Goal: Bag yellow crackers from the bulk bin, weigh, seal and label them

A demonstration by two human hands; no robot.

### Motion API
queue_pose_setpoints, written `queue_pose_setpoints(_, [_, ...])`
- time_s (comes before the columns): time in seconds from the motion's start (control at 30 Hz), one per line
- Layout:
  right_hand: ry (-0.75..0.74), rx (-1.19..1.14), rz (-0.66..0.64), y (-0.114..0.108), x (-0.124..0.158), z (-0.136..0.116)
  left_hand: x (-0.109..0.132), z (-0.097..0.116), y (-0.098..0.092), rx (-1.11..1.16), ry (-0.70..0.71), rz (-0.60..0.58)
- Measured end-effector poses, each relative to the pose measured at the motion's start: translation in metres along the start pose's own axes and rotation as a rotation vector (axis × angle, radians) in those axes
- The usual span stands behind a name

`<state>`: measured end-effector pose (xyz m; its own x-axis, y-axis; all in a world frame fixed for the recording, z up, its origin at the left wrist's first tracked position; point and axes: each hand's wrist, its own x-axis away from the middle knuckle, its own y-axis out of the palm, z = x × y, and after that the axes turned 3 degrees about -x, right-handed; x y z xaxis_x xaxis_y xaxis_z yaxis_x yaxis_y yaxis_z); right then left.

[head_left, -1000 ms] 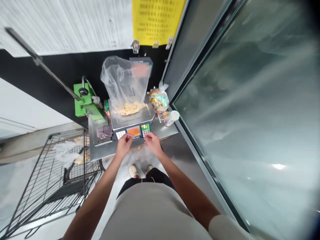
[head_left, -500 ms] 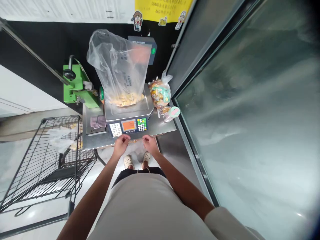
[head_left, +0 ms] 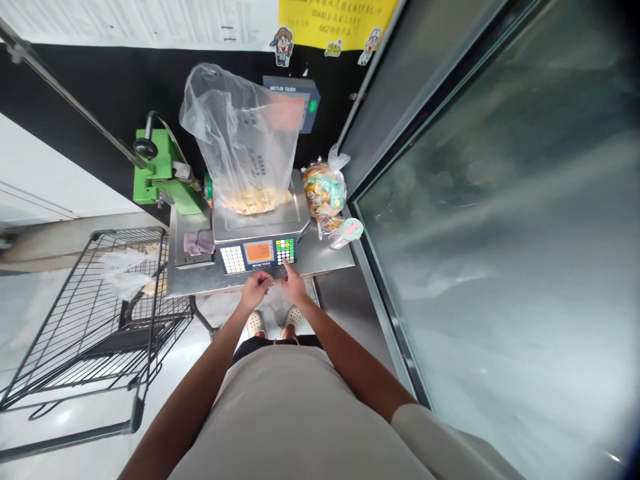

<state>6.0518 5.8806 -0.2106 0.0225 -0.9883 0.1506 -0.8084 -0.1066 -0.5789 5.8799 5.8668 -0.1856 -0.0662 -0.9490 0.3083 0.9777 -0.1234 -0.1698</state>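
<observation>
Plastic bag (head_left: 245, 137), crinkled, stands beyond left grip (head_left: 256, 289). Right grip (head_left: 294, 287) newly extends a finger over the keypad (head_left: 285, 249); what either holds, I cannot tell.

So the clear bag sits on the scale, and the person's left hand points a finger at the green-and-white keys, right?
Not quite: the head view shows the right hand pointing a finger at the green-and-white keys. The clear bag does sit on the scale.
</observation>
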Motion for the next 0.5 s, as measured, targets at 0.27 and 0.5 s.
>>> queue_pose_setpoints(0.27, [0.040,0.191,-0.099,-0.004,-0.002,-0.011,-0.002,0.007,0.002,-0.006,-0.037,-0.028])
queue_pose_setpoints(0.5, [0.062,0.340,-0.161,-0.001,-0.004,-0.010,-0.006,0.007,0.004,-0.002,-0.068,-0.051])
